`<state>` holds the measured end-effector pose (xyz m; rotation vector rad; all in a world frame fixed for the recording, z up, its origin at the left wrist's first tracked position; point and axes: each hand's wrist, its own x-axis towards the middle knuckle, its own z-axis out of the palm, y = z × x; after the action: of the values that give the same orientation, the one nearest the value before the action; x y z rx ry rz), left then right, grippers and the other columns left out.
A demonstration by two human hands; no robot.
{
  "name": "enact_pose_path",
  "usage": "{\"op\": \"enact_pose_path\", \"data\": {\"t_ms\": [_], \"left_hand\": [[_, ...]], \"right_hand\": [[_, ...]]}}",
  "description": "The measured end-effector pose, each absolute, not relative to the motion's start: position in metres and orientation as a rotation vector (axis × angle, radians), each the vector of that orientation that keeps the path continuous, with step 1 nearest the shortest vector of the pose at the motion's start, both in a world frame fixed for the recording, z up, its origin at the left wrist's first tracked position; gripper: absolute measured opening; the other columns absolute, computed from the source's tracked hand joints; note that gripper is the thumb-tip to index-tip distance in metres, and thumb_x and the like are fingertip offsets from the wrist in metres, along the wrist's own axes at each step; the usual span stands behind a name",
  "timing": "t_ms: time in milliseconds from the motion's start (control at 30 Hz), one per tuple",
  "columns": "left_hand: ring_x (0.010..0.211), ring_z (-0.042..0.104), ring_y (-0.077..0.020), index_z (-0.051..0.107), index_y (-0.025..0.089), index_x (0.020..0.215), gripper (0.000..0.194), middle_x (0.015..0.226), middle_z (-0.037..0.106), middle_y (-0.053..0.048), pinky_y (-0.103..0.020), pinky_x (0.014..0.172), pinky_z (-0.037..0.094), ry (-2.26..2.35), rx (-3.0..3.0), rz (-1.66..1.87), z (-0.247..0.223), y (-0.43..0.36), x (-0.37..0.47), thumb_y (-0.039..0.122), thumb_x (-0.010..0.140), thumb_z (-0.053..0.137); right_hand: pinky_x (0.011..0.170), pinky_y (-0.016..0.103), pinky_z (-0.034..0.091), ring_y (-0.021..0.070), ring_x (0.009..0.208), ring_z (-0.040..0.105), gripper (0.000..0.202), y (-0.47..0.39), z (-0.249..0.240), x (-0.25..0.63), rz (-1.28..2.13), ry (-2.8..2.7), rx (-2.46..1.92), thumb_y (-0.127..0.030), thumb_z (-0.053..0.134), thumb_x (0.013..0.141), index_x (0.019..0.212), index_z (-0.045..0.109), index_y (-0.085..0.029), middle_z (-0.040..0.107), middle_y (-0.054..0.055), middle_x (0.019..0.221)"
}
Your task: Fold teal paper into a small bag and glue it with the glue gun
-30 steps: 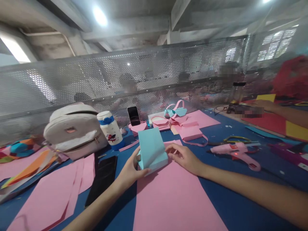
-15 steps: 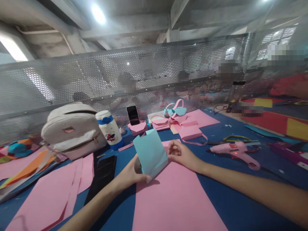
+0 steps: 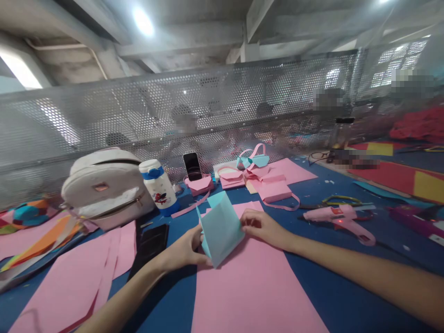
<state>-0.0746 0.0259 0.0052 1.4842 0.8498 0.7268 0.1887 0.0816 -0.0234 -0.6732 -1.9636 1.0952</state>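
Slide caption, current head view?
Left hand holds a folded light-blue paper piece over a pink sheet; right hand at the piece's edge.

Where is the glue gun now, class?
In the head view, the glue gun lies right of the right hand, on the table beside the scissors.

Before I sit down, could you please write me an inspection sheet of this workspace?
Surface: blue table, bearing scraps and a pink sheet.
Job's things: folded light-blue paper, tilted over the pink sheet.
Clutter: backpack, bottle, phone and pink pouches towards the back; glue gun at right, red light lit.
Hands: left hand grips the paper's left side; right hand at its right edge, contact unclear.
Cables: dark cord from the glue gun's handle, running right.
Surroundings: perforated screen behind the table; blurred figures beyond.
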Motion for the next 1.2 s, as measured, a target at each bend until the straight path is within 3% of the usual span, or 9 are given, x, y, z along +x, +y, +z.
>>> {"op": "enact_pose_path", "data": {"t_ms": [100, 267, 533, 700, 800, 933, 1000, 1067, 1200], "left_hand": [[0.102, 0.067, -0.0280, 0.055, 0.019, 0.129, 0.075, 0.115, 0.070, -0.011, -0.045, 0.094, 0.049, 0.857, 1.493, 0.708, 0.005, 0.027, -0.076, 0.023, 0.062, 0.090], [0.114, 0.061, -0.0284, 0.057, 0.020, 0.126, 0.075, 0.122, 0.067, -0.010, -0.042, 0.099, 0.045, 0.862, 1.512, 0.704, 0.007, 0.027, -0.076, 0.029, 0.061, 0.091], [0.102, 0.066, -0.0273, 0.060, 0.020, 0.124, 0.065, 0.111, 0.070, -0.009, -0.044, 0.095, 0.048, 0.871, 1.579, 0.676, 0.008, 0.026, -0.078, 0.043, 0.069, 0.085], [0.111, 0.064, -0.0305, 0.067, 0.019, 0.114, 0.047, 0.114, 0.071, -0.010, -0.044, 0.098, 0.048, 0.947, 1.673, 0.701, 0.007, 0.025, -0.077, 0.029, 0.071, 0.083], [0.116, 0.061, -0.0308, 0.064, 0.022, 0.121, 0.054, 0.123, 0.068, -0.009, -0.045, 0.102, 0.044, 1.055, 1.748, 0.804, 0.008, 0.026, -0.079, 0.020, 0.070, 0.081], [0.127, 0.049, -0.0277, 0.049, 0.026, 0.136, 0.057, 0.133, 0.057, -0.007, -0.040, 0.108, 0.036, 1.258, 1.788, 1.143, 0.012, 0.027, -0.080, 0.028, 0.083, 0.071], [0.117, 0.053, -0.0240, 0.048, 0.026, 0.130, 0.039, 0.120, 0.058, -0.006, -0.036, 0.099, 0.041, 1.329, 1.774, 1.289, 0.015, 0.023, -0.077, 0.036, 0.093, 0.058], [0.092, 0.056, -0.0195, 0.053, 0.025, 0.109, 0.021, 0.095, 0.057, -0.001, -0.030, 0.083, 0.045, 1.364, 1.770, 1.342, 0.017, 0.017, -0.071, 0.042, 0.098, 0.047], [0.065, 0.046, -0.0151, 0.051, 0.021, 0.076, 0.031, 0.069, 0.047, 0.004, -0.026, 0.062, 0.039, 1.382, 1.822, 1.187, 0.020, 0.003, -0.056, 0.047, 0.094, 0.053]], "right_hand": [[0.063, 0.026, 0.041, 0.0137, 0.068, 0.050, 0.014, 0.082, -0.024, 0.189, 1.086, -1.971, -0.696, -0.029, 0.065, 0.085, 0.076, 0.061, -0.019, 0.054, -0.002, 0.077], [0.060, 0.025, 0.042, 0.0132, 0.066, 0.050, 0.015, 0.082, -0.026, 0.189, 1.096, -1.981, -0.707, -0.031, 0.063, 0.086, 0.077, 0.059, -0.019, 0.055, -0.002, 0.077], [0.062, 0.026, 0.043, 0.0146, 0.069, 0.052, 0.020, 0.082, -0.025, 0.189, 1.072, -1.993, -0.711, -0.036, 0.062, 0.088, 0.077, 0.060, -0.019, 0.057, -0.001, 0.077], [0.061, 0.025, 0.043, 0.0138, 0.067, 0.051, 0.024, 0.082, -0.025, 0.189, 1.054, -1.996, -0.705, -0.039, 0.062, 0.088, 0.076, 0.058, -0.019, 0.056, -0.001, 0.076], [0.060, 0.025, 0.042, 0.0134, 0.065, 0.050, 0.027, 0.083, -0.026, 0.188, 1.032, -1.981, -0.708, -0.041, 0.062, 0.088, 0.073, 0.055, -0.019, 0.055, -0.002, 0.074], [0.060, 0.026, 0.042, 0.0134, 0.065, 0.049, 0.030, 0.085, -0.026, 0.189, 0.974, -1.934, -0.744, -0.042, 0.061, 0.089, 0.072, 0.054, -0.019, 0.054, -0.001, 0.074], [0.060, 0.026, 0.041, 0.0131, 0.064, 0.048, 0.030, 0.086, -0.026, 0.189, 0.948, -1.915, -0.764, -0.043, 0.061, 0.089, 0.072, 0.054, -0.019, 0.054, -0.001, 0.074], [0.059, 0.026, 0.040, 0.0130, 0.063, 0.047, 0.029, 0.085, -0.025, 0.189, 0.935, -1.908, -0.775, -0.043, 0.061, 0.088, 0.072, 0.054, -0.019, 0.054, -0.001, 0.074], [0.058, 0.025, 0.039, 0.0129, 0.062, 0.046, 0.029, 0.081, -0.022, 0.189, 0.948, -1.929, -0.764, -0.042, 0.062, 0.087, 0.071, 0.054, -0.020, 0.053, -0.002, 0.073]]}}
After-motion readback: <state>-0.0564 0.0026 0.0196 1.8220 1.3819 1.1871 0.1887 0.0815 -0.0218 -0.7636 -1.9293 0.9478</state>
